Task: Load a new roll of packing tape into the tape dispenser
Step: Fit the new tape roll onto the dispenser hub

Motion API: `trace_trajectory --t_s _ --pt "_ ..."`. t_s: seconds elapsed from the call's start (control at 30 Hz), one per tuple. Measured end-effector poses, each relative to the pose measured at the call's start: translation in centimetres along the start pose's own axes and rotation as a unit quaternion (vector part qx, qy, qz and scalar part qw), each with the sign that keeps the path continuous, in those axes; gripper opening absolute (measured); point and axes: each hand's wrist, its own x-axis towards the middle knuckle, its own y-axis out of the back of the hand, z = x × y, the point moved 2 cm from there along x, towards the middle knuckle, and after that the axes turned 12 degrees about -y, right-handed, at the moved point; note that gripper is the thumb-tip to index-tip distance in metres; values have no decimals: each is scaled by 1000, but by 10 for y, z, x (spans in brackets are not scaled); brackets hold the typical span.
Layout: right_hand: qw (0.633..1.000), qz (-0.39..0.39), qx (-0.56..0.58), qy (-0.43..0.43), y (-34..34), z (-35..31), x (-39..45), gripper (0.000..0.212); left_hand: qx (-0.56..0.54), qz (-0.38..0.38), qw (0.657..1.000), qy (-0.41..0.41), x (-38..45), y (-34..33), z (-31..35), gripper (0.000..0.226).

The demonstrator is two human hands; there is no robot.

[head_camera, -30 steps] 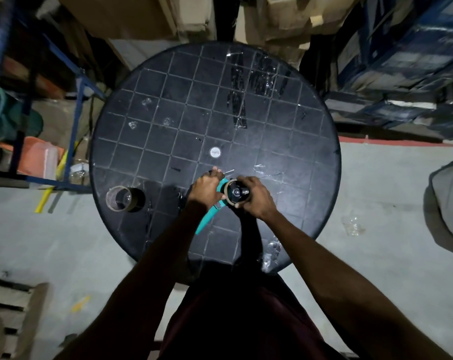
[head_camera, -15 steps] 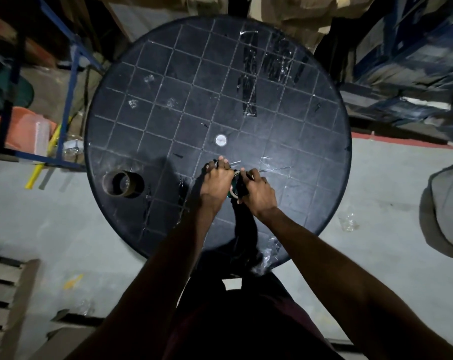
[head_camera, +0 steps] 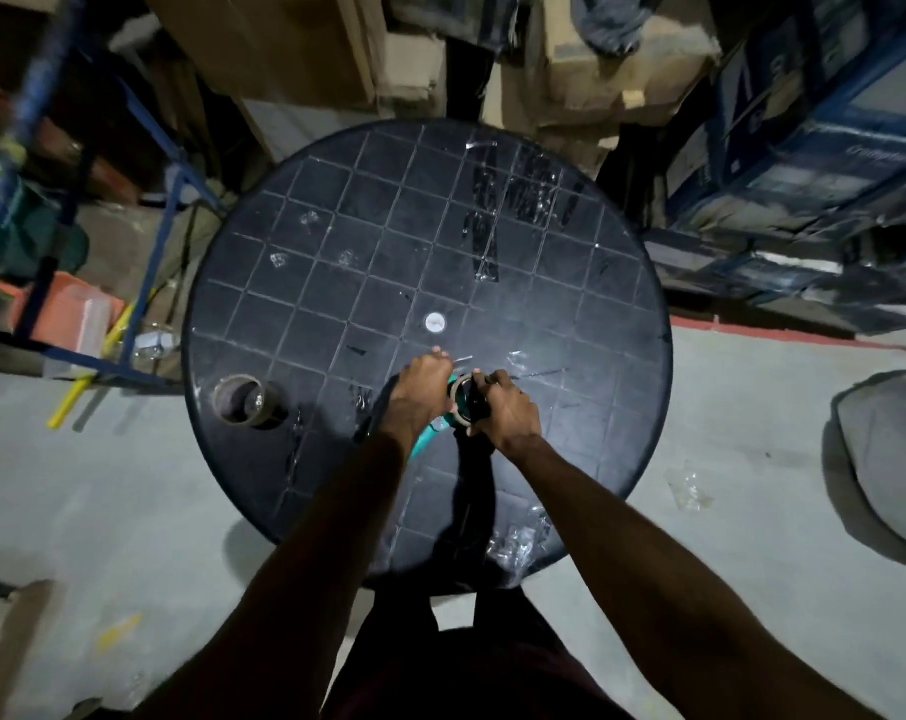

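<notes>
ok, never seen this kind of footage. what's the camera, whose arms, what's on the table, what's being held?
There is one camera, worn on a person's head, looking down at their own bare arms. No robot is involved. The left hand and right hand meet over a round black table, both gripping a teal tape dispenser with a roll of tape at its head. A second tape roll lies flat near the table's left edge. Bits of clear tape are stuck to the tabletop. Boxes and shelving stand behind.

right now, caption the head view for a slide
Both hands, left hand and right hand, hold the teal dispenser over the round table.
</notes>
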Motion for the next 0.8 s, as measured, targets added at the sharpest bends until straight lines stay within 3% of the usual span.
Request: trace_trajectory --t_s 0.1,0.2,0.33,0.6,0.7,0.8 --pt "1000 -7 9 10 3 7 2 101 -160 77 984 9 -21 -2 -21 56" --pt "998 37 35 22 -2 13 -9 89 -172 145 970 89 -48 -18 -38 44" --pt "996 79 30 34 -21 13 -43 81 -182 33 973 137 -74 -52 -38 42" --pt "997 -15 72 23 -59 32 -82 70 -225 -69 959 158 -85 -61 -26 38" --pt "983 -54 178 -3 -51 31 -81 54 -275 -97 944 156 -81 -52 -21 39" --pt "945 -57 319 -35 -38 22 -85 46 -402 -46 897 176 -92 -35 0 24"
